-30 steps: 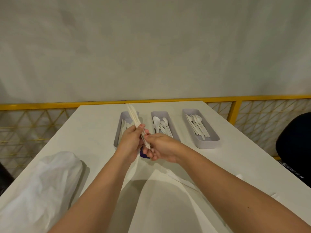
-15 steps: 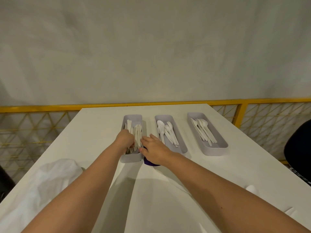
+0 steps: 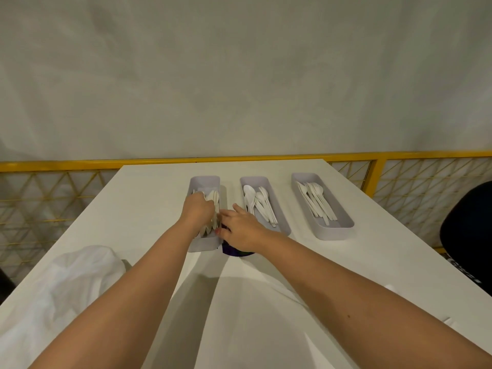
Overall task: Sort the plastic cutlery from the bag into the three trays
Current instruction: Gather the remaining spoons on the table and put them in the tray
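Three grey trays stand in a row on the white table. The left tray (image 3: 205, 181) holds white plastic knives (image 3: 216, 198). My left hand (image 3: 197, 211) reaches into that tray, curled around the bunch of knives lying in it. My right hand (image 3: 239, 227) rests at the tray's right rim, fingers spread, fingertips touching the knives. White spoons (image 3: 255, 201) fill the middle tray (image 3: 282, 225). White forks (image 3: 316, 198) lie in the right tray (image 3: 343, 227). A white plastic bag (image 3: 58, 288) is crumpled at the near left.
A dark purple object (image 3: 234, 251) sits under my right hand. A yellow mesh railing (image 3: 378, 177) runs behind the table. A dark rounded object (image 3: 468, 235) stands off the right edge. Small white scraps (image 3: 450, 322) lie near the right edge.
Both hands moved forward from above the table and lowered the bunch of knives into the left tray. The view has tilted slightly, so the trays sit lower in frame.
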### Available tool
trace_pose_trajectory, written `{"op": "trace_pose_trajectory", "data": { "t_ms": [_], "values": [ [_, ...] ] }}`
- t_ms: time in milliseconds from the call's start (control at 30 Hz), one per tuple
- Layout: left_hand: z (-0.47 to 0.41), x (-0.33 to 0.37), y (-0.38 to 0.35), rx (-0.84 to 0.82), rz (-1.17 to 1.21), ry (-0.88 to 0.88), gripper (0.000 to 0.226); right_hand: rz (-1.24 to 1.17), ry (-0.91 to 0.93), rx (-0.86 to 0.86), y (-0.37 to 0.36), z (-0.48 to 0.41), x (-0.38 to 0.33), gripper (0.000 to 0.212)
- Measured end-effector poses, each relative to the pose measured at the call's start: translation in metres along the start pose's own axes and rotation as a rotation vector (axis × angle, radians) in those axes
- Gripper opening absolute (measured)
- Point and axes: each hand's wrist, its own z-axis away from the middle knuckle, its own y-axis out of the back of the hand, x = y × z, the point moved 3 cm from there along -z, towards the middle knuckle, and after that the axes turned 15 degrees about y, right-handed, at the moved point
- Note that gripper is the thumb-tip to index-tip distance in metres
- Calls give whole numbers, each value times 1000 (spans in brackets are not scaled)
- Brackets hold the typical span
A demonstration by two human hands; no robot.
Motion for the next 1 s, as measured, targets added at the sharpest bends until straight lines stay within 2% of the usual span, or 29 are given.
{"op": "trace_pose_trajectory", "data": {
  "t_ms": [133,267,400,500,567,633,700,767,1000],
  "values": [
    [19,9,5,47,117,-100,43,-36,-11,82,24,18,3,44],
    [51,20,-1,81,163,-242,33,-78,-37,106,52,54,7,32],
    [79,30,-21,38,184,-361,23,-69,-45,72,71,101,13,18],
    [102,36,-42,-76,192,-423,16,-52,-104,-17,74,135,26,13],
    [116,38,-57,-206,133,-466,10,-20,-172,-116,72,157,38,18],
    [132,36,-71,-383,2,-515,10,8,-230,-219,69,178,50,26],
    [146,30,-83,-526,-167,-546,18,19,-273,-288,66,197,61,32],
    [156,24,-92,-591,-263,-568,24,15,-312,-316,63,214,71,34],
    [174,11,-108,-685,-345,-616,34,-70,-385,-353,51,240,89,39]
  ]
}}
